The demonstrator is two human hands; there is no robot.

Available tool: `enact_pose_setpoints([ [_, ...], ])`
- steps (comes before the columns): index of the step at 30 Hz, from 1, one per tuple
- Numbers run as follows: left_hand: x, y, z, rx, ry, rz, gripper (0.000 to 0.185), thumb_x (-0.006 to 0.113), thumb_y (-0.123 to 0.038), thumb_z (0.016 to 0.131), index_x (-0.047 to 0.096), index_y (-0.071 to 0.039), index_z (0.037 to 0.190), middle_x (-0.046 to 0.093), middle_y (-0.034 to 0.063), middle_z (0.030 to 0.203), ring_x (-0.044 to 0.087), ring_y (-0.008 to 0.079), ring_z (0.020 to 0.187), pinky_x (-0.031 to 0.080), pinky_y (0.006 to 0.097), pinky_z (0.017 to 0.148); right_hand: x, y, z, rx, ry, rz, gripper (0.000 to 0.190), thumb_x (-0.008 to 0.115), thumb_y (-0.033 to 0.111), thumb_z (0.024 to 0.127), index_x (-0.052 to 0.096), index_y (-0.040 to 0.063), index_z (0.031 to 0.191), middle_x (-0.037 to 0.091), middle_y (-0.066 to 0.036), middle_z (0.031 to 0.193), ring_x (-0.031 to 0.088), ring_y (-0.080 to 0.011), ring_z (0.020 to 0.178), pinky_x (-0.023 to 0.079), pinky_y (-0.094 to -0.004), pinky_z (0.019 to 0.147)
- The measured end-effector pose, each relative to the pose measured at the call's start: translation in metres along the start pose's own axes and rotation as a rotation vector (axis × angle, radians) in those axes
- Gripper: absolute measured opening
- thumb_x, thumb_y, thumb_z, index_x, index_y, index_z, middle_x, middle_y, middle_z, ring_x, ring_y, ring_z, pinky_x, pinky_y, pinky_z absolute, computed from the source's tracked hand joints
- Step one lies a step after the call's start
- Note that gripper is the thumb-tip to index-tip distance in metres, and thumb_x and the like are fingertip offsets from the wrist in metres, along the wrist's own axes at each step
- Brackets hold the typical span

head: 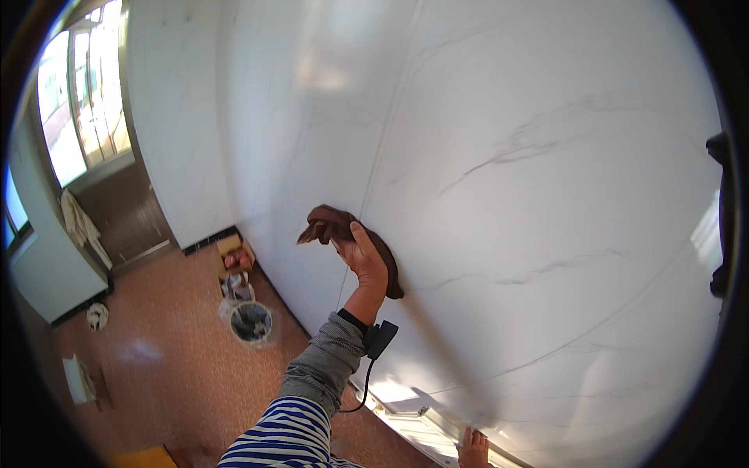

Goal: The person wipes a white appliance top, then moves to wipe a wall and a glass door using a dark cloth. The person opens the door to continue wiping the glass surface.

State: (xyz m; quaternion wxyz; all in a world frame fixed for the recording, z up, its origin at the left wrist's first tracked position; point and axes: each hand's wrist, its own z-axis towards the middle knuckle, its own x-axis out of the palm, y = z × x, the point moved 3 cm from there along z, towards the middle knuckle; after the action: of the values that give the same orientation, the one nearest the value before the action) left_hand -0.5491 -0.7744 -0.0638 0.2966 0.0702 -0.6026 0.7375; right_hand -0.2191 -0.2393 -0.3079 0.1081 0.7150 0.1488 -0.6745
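My left hand (pixel 364 257) is raised against a white marble-patterned wall panel (pixel 526 205), with a dark brown cloth (pixel 385 251) bunched under and around it. One twisted end of the cloth sticks out to the left, past the fingers; the other hangs down beside the wrist. A black device with a cable is strapped at that wrist, over a grey cuff and a blue-and-white striped sleeve. Low in the picture, my right hand (pixel 474 449) touches the surface by a white frame (pixel 430 418). Its fingers are slightly apart, and no object shows in it; the rest is cut off.
On the reddish speckled floor (pixel 169 351), by the wall's foot, stand a lined waste bin (pixel 251 323), plastic bags (pixel 235 288) and a cardboard box (pixel 228 248) with red items. A brown door (pixel 126 210) with a glazed top and a hanging pale cloth (pixel 82 222) is at the left.
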Motion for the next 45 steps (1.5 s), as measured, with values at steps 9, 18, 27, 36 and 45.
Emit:
enact_pose_setpoints([
  [9,0.112,-0.219,0.032,0.404,0.243,0.285,0.081,0.048,-0.053,0.102,0.033,0.012,0.149,0.037,0.0317,0.153,0.022,0.0529,0.147,0.012,0.0625,0.120,0.039,-0.011,0.006,0.064,-0.047,0.035,0.065,0.052,0.035,0.103,0.035,0.000,0.155,0.048,-0.029,0.145,0.047,-0.0449,0.129,0.038,-0.0574,0.107],
  [18,0.170,-0.426,-0.111,1.323,0.436,-0.059,0.064,0.074,-0.039,0.084,0.056,-0.001,0.131,0.039,0.0280,0.151,0.025,0.0502,0.147,0.016,0.0749,0.112,0.040,-0.005,0.008,0.043,-0.245,0.030,0.058,0.062,0.028,0.097,0.049,-0.001,0.145,0.053,-0.030,0.138,0.051,-0.0448,0.123,0.041,-0.0574,0.104],
  [27,0.174,-0.442,-0.092,1.416,0.542,-0.100,0.067,0.074,-0.030,0.080,0.056,-0.005,0.139,0.036,0.0242,0.156,0.027,0.0452,0.146,0.021,0.0680,0.114,0.016,0.004,0.012,0.148,-0.270,0.070,0.056,0.066,0.024,0.094,0.051,0.000,0.142,0.054,-0.031,0.137,0.050,-0.0460,0.124,0.041,-0.0584,0.104],
  [36,0.176,-0.399,0.029,1.366,0.421,-0.026,0.061,0.067,-0.031,0.085,0.054,-0.004,0.138,0.039,0.0225,0.154,0.028,0.0456,0.145,0.024,0.0666,0.112,-0.023,0.037,0.010,0.339,-0.362,0.063,0.055,0.069,0.020,0.091,0.053,0.001,0.139,0.054,-0.031,0.136,0.050,-0.0473,0.124,0.041,-0.0594,0.104],
  [45,0.176,-0.315,0.211,1.151,0.350,0.160,0.041,0.068,-0.026,0.091,0.064,-0.004,0.126,0.041,0.0211,0.155,0.029,0.0494,0.146,0.027,0.0603,0.117,-0.056,0.139,0.072,0.333,-0.366,0.277,0.055,0.071,0.011,0.086,0.054,0.004,0.137,0.054,-0.032,0.132,0.047,-0.0513,0.126,0.041,-0.0606,0.106],
])
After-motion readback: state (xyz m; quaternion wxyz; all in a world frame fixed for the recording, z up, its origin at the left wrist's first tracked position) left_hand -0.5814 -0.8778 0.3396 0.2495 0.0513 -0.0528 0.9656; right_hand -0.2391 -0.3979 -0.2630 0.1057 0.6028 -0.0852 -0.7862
